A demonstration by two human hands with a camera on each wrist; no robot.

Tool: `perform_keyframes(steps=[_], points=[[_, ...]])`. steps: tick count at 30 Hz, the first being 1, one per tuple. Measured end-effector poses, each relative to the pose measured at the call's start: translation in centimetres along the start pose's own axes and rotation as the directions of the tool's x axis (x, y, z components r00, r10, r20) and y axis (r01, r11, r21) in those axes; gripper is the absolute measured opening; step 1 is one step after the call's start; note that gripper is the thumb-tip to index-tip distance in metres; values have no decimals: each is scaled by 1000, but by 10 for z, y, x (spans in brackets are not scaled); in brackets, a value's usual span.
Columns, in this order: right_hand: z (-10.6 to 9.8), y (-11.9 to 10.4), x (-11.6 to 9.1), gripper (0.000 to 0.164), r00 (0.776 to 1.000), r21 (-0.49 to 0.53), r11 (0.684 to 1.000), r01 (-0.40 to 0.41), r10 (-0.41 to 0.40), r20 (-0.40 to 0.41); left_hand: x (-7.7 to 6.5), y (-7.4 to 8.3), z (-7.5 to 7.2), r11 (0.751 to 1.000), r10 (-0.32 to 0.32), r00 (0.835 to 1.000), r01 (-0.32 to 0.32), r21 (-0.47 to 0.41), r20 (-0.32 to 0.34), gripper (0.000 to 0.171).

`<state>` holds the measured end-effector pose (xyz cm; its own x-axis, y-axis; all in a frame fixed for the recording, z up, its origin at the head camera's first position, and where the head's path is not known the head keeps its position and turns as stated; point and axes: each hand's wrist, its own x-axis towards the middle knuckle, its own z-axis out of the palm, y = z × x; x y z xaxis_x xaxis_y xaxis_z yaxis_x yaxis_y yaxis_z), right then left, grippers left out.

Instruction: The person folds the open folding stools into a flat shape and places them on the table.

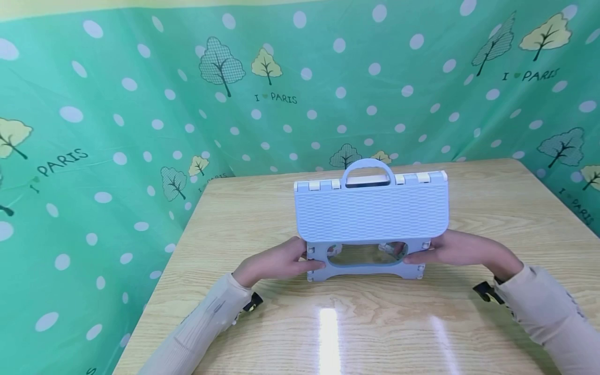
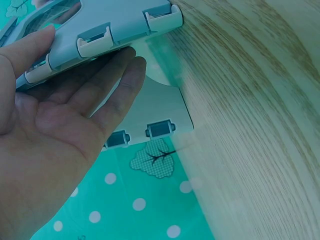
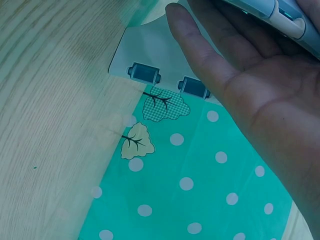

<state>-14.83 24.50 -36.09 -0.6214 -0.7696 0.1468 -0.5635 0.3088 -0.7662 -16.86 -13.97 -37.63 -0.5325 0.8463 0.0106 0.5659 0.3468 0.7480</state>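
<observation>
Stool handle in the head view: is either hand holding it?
No, the handle stands free of both hands, while the left hand and right hand grip the sides of the stool's lower panel.

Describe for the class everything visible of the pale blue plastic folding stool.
The pale blue plastic folding stool looks partly unfolded, its textured seat panel sloping towards the viewer. An arched handle rises between white hinge pieces; below, a leg panel has a wide rounded opening. The left hand and right hand hold its sides. It's upright over the pale wooden table; contact is unclear.
</observation>
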Motion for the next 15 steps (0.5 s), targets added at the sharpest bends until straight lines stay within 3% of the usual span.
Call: perform_keyframes(steps=[15], points=[[0,3,1,54,999,18,999,35,-35,11,0,1,0,999,-27,1000,27,-27,6,59]])
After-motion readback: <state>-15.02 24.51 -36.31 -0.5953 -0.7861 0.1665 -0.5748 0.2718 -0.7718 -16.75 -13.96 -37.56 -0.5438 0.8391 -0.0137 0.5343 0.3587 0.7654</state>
